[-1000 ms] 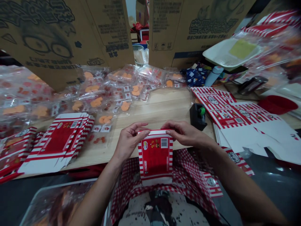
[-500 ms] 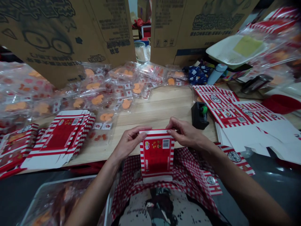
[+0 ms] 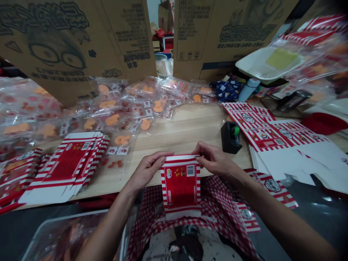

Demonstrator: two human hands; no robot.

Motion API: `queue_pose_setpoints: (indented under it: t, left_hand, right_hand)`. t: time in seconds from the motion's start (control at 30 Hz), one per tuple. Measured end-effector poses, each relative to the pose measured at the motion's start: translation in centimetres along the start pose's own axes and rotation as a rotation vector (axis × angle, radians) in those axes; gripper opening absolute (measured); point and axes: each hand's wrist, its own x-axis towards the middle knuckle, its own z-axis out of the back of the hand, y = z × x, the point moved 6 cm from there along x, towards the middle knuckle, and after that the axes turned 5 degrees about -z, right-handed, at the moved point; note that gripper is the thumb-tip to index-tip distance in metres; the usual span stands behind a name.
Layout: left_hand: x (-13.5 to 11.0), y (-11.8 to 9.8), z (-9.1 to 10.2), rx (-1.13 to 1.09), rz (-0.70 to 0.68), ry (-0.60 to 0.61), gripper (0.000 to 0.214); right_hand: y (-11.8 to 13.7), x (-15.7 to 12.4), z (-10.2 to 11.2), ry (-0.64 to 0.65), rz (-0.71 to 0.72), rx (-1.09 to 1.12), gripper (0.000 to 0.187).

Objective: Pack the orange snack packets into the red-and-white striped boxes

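Note:
A red-and-white striped cardboard box (image 3: 181, 188), with a barcode on its face, hangs over my lap at the table's front edge. My left hand (image 3: 149, 166) pinches its upper left corner between thumb and fingers. At the upper right corner, my right hand (image 3: 210, 157) grips it the same way. The box's lower end rests against the red checked apron (image 3: 217, 203). Whatever is behind or inside the box is hidden.
Left of me lies a stack of striped boxes (image 3: 65, 159). Clear bags of orange pieces (image 3: 111, 119) cover the table's back. A black tape dispenser (image 3: 231, 137) and flat printed cartons (image 3: 282, 134) stand to the right. A plastic bin (image 3: 65, 232) sits below left.
The view has tilted slightly, so most things appear a little lower. Both hands still hold the box by its top corners, with hardly any shift in grip.

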Motion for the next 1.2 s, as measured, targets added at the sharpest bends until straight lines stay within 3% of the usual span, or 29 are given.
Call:
queue_pose_setpoints:
  t: [0.13,0.23,0.33,0.43,0.6,0.73,0.93,1.2]
  left_hand:
    - [-0.1,0.9,0.1,0.036,-0.031,0.091,0.039]
    - [-0.1,1.0,-0.4,0.026,-0.061,0.089,0.038]
    - [-0.1,0.7,-1.2,0.035,-0.058,0.033,0.032]
    - [-0.3,0.9,-2.1,0.033,-0.008,-0.037,0.032]
    - [0.0,1.3,-1.6,0.031,-0.024,-0.237,0.031]
    - [0.9,1.0,-1.2,0.039,-0.028,-0.17,0.032]
    - [1.2,-0.1,-1.1,0.07,-0.031,-0.18,0.034]
    - [0.8,-0.7,-1.2,0.089,-0.039,-0.017,0.031]
  right_hand:
    - [-0.6,-0.7,-0.2,0.066,0.006,0.016,0.006]
    - [-1.2,-0.4,-0.2,0.074,-0.012,0.057,0.008]
    - [-1.6,0.1,-0.2,0.043,-0.044,0.126,0.011]
    - [-1.6,0.3,-0.3,-0.034,-0.032,0.06,0.008]
    - [-1.1,0.0,-0.7,-0.02,0.018,-0.054,0.007]
    - [-0.9,0.0,-0.2,0.04,-0.017,-0.055,0.008]
    - [-0.7,0.7,0.9,0.089,-0.117,-0.032,0.004]
    - [-0.7,2.0,1.0,0.32,-0.285,0.108,0.01]
